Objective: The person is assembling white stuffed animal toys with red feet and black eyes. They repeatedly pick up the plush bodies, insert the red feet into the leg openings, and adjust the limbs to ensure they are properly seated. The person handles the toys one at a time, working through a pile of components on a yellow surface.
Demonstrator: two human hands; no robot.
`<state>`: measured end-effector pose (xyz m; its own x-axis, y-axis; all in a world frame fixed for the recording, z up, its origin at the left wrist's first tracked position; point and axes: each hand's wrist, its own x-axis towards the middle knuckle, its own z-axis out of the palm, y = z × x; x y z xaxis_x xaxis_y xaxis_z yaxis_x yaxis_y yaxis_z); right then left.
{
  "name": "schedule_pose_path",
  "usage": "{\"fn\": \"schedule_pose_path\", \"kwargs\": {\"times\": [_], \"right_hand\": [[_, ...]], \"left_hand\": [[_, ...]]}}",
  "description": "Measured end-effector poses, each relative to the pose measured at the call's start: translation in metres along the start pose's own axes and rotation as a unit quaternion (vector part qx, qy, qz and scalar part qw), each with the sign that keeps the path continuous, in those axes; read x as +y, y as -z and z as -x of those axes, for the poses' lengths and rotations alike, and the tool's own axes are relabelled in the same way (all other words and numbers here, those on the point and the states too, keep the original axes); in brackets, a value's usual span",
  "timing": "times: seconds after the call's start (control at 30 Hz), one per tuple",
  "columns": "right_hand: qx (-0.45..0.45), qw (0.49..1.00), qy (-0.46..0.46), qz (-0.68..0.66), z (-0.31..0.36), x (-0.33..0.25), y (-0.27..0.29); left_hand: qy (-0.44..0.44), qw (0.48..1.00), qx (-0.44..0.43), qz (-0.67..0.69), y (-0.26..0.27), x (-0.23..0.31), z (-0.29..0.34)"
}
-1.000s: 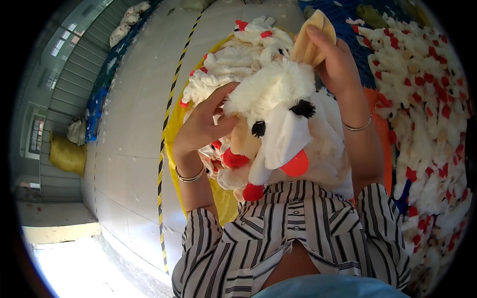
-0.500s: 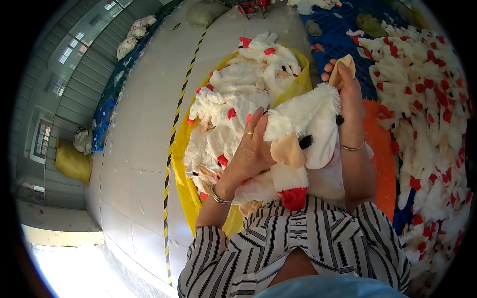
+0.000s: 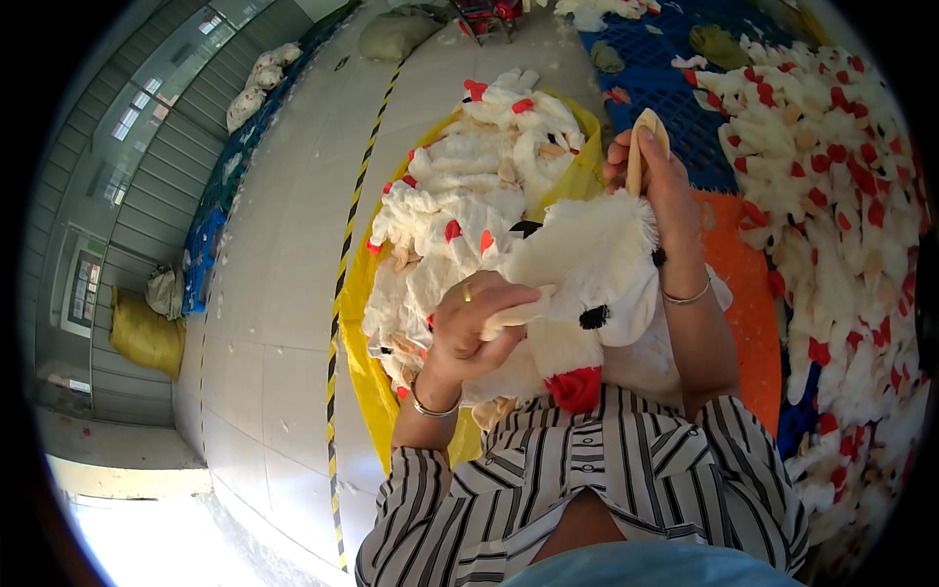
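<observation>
Clearly a soft, light thing to handle: white plush chicken toy (image 3: 587, 284) held up in front of the chest, above the striped shirt (image 3: 587, 489), red foot part hanging at the bottom. Left hand (image 3: 469, 333) curled shut on a beige beak-like flap (image 3: 514, 315), fingers together and pinching it against the fleece. Right hand (image 3: 665, 186) raised at the toy's upper end, fingers closed round a tan wooden stuffing stick (image 3: 641, 147) that points up. Likely squashy and yielding anywhere on the body, so best gripped by a handful of fleece at the middle; small sewn-on parts such as the black eye (image 3: 593, 317) probably poor holds. Behind, a yellow sack (image 3: 357, 293) heaped with more white toys (image 3: 469, 196), another large heap (image 3: 841, 196) to the right, blue pallet (image 3: 665, 68) beyond, pale tiled floor (image 3: 274, 293) to the left.
</observation>
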<state>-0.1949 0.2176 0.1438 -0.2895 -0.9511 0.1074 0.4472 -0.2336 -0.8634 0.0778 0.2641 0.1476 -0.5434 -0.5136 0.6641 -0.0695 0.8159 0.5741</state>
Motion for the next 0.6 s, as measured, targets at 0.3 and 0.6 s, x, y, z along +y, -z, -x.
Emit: {"fn": "schedule_pose_path", "kwargs": {"times": [0.3,0.6], "right_hand": [[0.031,0.986,0.164,0.004,0.001,-0.016,0.024],[-0.054,0.97,0.204,0.119,-0.022,-0.021,-0.012]], "left_hand": [[0.214,0.953,0.169,0.132,0.063,-0.023,0.032],[0.063,0.975,0.115,-0.177,0.012,-0.027,-0.053]]}}
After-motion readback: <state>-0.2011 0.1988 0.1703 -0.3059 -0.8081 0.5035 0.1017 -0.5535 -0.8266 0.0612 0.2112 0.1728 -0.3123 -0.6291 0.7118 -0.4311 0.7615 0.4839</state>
